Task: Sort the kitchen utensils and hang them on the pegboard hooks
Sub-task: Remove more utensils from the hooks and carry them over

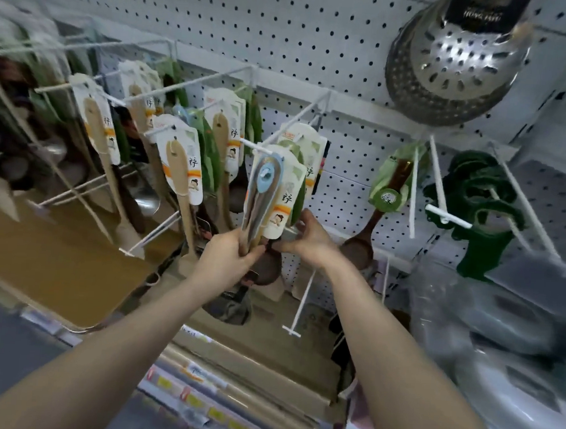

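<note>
Left grip (229,260) closed round the lower handles of the carded utensil bundle (264,193); right grip (306,237) curled on the bundle's lower card edge. Bundle top, with blue eyelet, at the tip of a white hook (262,150) on the pegboard (319,34). Leftward, carded wooden spatulas (180,171) on neighbouring hooks; upper right, perforated steel colander (449,68).
</note>
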Tool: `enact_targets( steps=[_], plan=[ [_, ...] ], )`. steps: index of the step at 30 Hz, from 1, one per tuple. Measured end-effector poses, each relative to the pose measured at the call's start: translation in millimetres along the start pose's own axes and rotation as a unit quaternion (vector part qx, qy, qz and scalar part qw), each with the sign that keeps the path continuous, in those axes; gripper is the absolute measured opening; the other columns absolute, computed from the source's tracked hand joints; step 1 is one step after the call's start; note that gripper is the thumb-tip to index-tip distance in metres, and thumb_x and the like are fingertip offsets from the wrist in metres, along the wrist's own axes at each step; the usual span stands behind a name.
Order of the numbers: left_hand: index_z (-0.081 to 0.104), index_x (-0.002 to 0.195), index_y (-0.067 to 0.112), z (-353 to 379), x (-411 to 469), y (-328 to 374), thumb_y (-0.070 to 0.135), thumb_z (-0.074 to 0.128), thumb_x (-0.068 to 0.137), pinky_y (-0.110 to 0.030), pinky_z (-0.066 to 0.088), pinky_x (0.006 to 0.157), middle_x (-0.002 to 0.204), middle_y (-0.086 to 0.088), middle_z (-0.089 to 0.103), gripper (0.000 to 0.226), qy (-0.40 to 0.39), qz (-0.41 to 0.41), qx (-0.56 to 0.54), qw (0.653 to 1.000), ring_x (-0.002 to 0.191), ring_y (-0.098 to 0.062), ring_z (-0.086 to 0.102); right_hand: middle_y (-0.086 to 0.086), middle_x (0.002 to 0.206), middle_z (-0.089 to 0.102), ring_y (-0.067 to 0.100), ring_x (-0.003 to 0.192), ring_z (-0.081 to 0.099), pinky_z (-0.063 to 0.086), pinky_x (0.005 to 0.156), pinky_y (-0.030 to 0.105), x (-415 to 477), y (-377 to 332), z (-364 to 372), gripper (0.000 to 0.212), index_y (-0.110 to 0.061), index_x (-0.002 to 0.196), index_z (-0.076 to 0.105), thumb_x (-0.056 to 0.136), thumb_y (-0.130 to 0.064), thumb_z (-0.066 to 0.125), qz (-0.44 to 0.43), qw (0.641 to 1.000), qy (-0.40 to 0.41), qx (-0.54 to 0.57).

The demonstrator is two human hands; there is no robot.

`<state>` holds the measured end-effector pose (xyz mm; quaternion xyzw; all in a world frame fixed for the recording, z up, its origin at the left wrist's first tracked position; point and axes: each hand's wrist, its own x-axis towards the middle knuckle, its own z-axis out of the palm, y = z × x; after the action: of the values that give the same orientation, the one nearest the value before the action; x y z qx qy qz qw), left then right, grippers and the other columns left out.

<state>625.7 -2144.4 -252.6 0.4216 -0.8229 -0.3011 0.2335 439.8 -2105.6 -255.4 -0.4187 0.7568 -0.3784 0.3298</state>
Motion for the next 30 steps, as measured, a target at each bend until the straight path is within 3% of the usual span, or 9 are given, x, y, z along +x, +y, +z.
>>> enact_targets(
  steps=[3, 7, 11, 13, 18, 23, 26, 28, 30],
  plan=[
    [0.067, 0.095, 0.009, -2, 0, -4, 0.037, 0.066, 0.089, -0.039, 0.053, 0.076, 0.083, -0.005, 0.071, 0.029, 0.003, -0.004, -0.006, 1.0, 0.082, -0.018, 0.065, -0.002, 0.139, 0.057, 0.016, 0.127, 0.052, 0.046, 0.107, 0.043, 11, -5, 5, 0.097, -0.019, 0.141, 0.045, 0.058, -0.032, 0.095, -0.022, 0.999, -0.028, 0.014],
    [0.068, 0.101, 0.019, -3, -2, -2, 0.038, 0.065, 0.09, -0.038, 0.056, 0.079, 0.089, 0.001, 0.072, 0.022, 0.009, -0.009, -0.013, 1.0, 0.088, -0.018, 0.068, 0.001, 0.124, 0.067, 0.014, 0.113, 0.061, 0.049, 0.09, 0.028, 19, -13, 10, 0.071, -0.014, 0.129, 0.06, 0.065, -0.02, 0.092, -0.048, 0.997, -0.035, 0.057],
    [0.065, 0.105, 0.021, -2, -4, -4, 0.072, 0.055, 0.076, -0.043, 0.06, 0.069, 0.085, 0.002, 0.072, 0.059, 0.002, -0.024, -0.05, 0.998, 0.079, -0.016, 0.07, 0.003, 0.116, 0.07, 0.016, 0.106, 0.064, 0.048, 0.081, 0.028, 22, -14, 14, 0.039, -0.015, 0.115, 0.068, 0.08, -0.027, 0.081, -0.034, 0.999, 0.01, 0.041],
    [0.064, 0.107, 0.021, 1, -2, -6, 0.074, 0.052, 0.076, -0.042, 0.06, 0.069, 0.085, 0.002, 0.072, 0.063, -0.001, -0.028, -0.042, 0.999, 0.078, -0.016, 0.07, 0.004, 0.117, 0.071, 0.019, 0.108, 0.065, 0.047, 0.08, 0.027, 23, -12, 15, 0.038, -0.014, 0.116, 0.069, 0.083, -0.03, 0.077, -0.043, 0.998, 0.033, 0.029],
    [0.065, 0.097, 0.012, 3, 1, 2, 0.05, 0.059, 0.09, -0.039, 0.055, 0.068, 0.079, -0.002, 0.069, 0.039, 0.015, -0.055, -0.004, 0.998, 0.076, -0.021, 0.067, 0.001, 0.108, 0.068, 0.017, 0.1, 0.061, 0.042, 0.076, 0.025, 15, -14, 11, 0.042, -0.014, 0.119, 0.067, 0.085, -0.037, 0.074, -0.059, 0.997, 0.037, -0.033],
    [0.064, 0.101, 0.016, 10, -5, 11, 0.047, 0.053, 0.096, -0.009, 0.032, 0.052, 0.089, -0.001, 0.071, 0.033, 0.016, -0.081, -0.023, 0.996, 0.084, -0.016, 0.062, -0.006, 0.085, 0.067, 0.009, 0.076, 0.062, 0.043, 0.062, 0.021, 6, -13, 7, 0.033, -0.015, 0.101, 0.07, 0.082, -0.041, 0.077, -0.061, 0.996, 0.046, -0.044],
    [0.065, 0.101, 0.016, 11, -12, 15, 0.047, 0.053, 0.096, 0.007, 0.027, 0.064, 0.088, 0.001, 0.072, 0.033, 0.022, -0.073, -0.035, 0.996, 0.074, -0.008, 0.058, -0.006, 0.07, 0.067, 0.007, 0.05, 0.063, 0.051, 0.05, 0.021, -1, -14, 5, 0.022, -0.018, 0.084, 0.067, 0.083, -0.038, 0.076, -0.048, 0.996, 0.032, -0.061],
    [0.066, 0.091, 0.013, 10, -16, 17, 0.046, 0.054, 0.096, 0.006, 0.029, 0.063, 0.083, 0.003, 0.072, 0.035, 0.021, -0.072, -0.046, 0.996, 0.066, -0.002, 0.058, -0.003, 0.076, 0.072, 0.009, 0.049, 0.067, 0.059, 0.057, 0.029, -6, -14, 6, 0.024, -0.018, 0.088, 0.07, 0.081, -0.039, 0.078, -0.053, 0.996, 0.025, -0.071],
    [0.066, 0.083, 0.014, 10, -21, 14, 0.046, 0.056, 0.095, -0.006, 0.037, 0.058, 0.078, 0.003, 0.072, 0.035, 0.022, -0.066, -0.072, 0.995, 0.065, -0.003, 0.06, -0.002, 0.082, 0.074, 0.011, 0.056, 0.07, 0.059, 0.06, 0.03, -11, -13, 10, 0.033, -0.018, 0.097, 0.071, 0.077, -0.043, 0.08, -0.07, 0.993, 0.027, -0.087]
  ],
)
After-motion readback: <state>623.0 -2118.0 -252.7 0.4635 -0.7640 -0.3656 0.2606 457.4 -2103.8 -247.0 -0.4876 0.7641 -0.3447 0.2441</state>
